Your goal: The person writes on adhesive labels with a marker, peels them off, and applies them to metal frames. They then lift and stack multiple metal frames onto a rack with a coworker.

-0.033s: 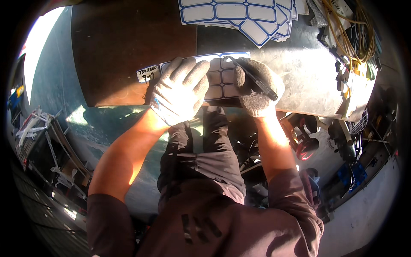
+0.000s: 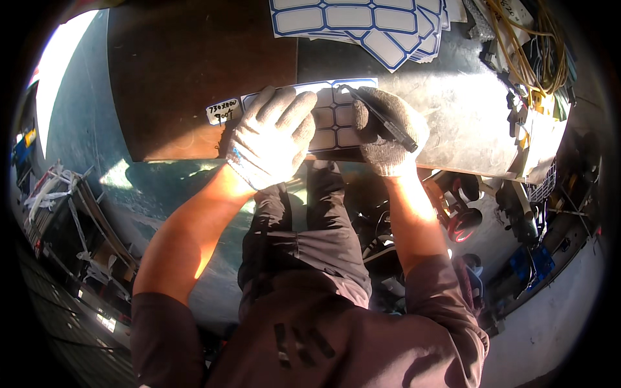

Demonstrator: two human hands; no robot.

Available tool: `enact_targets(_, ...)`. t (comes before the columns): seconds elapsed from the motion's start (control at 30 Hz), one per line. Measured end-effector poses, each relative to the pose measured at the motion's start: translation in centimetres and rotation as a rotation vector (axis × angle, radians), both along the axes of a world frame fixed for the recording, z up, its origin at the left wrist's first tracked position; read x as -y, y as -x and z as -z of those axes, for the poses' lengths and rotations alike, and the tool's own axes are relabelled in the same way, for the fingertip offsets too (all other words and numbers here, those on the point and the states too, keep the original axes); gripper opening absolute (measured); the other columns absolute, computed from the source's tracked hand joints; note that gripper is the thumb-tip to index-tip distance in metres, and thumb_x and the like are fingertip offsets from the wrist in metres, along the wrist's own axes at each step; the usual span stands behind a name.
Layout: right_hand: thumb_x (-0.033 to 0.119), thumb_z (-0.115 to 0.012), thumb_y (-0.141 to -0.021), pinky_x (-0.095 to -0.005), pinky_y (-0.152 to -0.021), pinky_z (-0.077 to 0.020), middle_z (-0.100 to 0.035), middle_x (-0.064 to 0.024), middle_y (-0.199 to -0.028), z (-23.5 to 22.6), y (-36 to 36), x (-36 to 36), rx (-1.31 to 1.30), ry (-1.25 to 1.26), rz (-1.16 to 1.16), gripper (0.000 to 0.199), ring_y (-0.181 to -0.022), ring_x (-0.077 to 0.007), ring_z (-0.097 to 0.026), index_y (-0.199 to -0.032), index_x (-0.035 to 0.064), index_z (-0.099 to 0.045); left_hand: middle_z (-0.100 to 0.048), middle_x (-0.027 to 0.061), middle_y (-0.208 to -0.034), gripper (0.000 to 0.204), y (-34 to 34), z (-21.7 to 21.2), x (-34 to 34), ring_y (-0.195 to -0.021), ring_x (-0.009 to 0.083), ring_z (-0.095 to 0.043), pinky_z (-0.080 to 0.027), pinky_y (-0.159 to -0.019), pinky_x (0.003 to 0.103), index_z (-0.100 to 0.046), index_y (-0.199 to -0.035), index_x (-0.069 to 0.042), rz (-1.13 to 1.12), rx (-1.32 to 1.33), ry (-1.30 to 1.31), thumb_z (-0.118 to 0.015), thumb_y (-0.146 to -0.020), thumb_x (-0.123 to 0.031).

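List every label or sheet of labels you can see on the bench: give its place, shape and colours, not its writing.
Label sheet: flat at the bench's near edge, under the left hand; white rounded rectangles with blue borders.
Single label: stuck on the brown board, just left of that sheet; small, white, dark-edged, handwritten.
Stack of label sheets: fanned at the bench's far side; white, blue-bordered.
Right hand: holds a black marker over the sheet.
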State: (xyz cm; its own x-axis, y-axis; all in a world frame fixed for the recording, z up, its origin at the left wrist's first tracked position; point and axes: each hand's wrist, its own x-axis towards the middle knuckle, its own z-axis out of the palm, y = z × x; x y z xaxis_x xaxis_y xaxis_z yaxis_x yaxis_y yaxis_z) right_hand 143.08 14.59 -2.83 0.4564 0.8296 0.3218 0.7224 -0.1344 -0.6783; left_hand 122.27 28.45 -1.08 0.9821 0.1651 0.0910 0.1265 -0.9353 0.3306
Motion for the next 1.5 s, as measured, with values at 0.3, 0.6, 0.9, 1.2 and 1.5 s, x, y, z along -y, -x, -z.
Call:
enact_targets(0.3,0.012,-0.085,-0.086,-0.0348,-0.068,-0.0625,-0.079,-0.0104,-0.085,-0.63,0.06,0.32,0.034,0.064,0.011,0.019,-0.072,-0.0288,-0.078,-0.104,0.0077,-0.083,-0.063,0.0212,-0.144,0.044,0.05,-0.03,0.09,-0.13,0.0424,-0.06,-0.05,-0.11,0.06,-0.075,-0.11,0.003,-0.002,-0.009,0.009,-0.074,-0.074,-0.023)
enact_targets(0.6,0.012,-0.086,-0.086,-0.0337,-0.069,-0.0632,-0.079,-0.0117,-0.085,-0.32,-0.07,0.23,0.042,0.016,-0.007,0.019,-0.073,-0.0266,-0.079,-0.103,0.004,-0.082,-0.065,0.0203,-0.138,0.041,-0.24,0.04,-0.14,-0.121,0.039,-0.062,-0.053,-0.104,0.055,-0.074,-0.108,0.002,0.006,0.022,-0.023,-0.075,-0.076,-0.022)
enact_targets(0.9,0.015,-0.087,-0.089,-0.033,-0.072,-0.0641,-0.08,-0.0121,-0.086,-0.27,0.29,0.53,0.0,0.03,0.115,0.018,-0.075,-0.0263,-0.08,-0.102,0.0049,-0.082,-0.066,0.0189,-0.136,0.037,-0.65,-0.39,-0.04,-0.123,0.0383,-0.063,-0.054,-0.107,0.054,-0.073,-0.105,0.002,-0.02,-0.035,-0.003,-0.074,-0.076,-0.021)
enact_targets(1.2,0.016,-0.086,-0.088,-0.0342,-0.072,-0.064,-0.08,-0.0112,-0.085,-0.48,0.03,0.51,0.034,0.045,0.069,0.016,-0.075,-0.027,-0.08,-0.101,0.0058,-0.083,-0.063,0.0199,-0.141,0.045,-0.3,-0.06,0.2,-0.128,0.0404,-0.06,-0.052,-0.109,0.058,-0.074,-0.114,0.003,-0.015,-0.016,-0.003,-0.075,-0.075,-0.02)
enact_targets(1.5,0.017,-0.086,-0.09,-0.0335,-0.073,-0.0641,-0.08,-0.0108,-0.086,-0.56,0.46,0.69,-0.007,0.079,0.212,0.016,-0.075,-0.0256,-0.08,-0.1,0.005,-0.082,-0.062,0.0191,-0.143,0.049,-0.06,0.44,0.21,-0.129,0.041,-0.059,-0.051,-0.11,0.058,-0.074,-0.116,0.004,-0.012,-0.012,-0.01,-0.075,-0.074,-0.021)
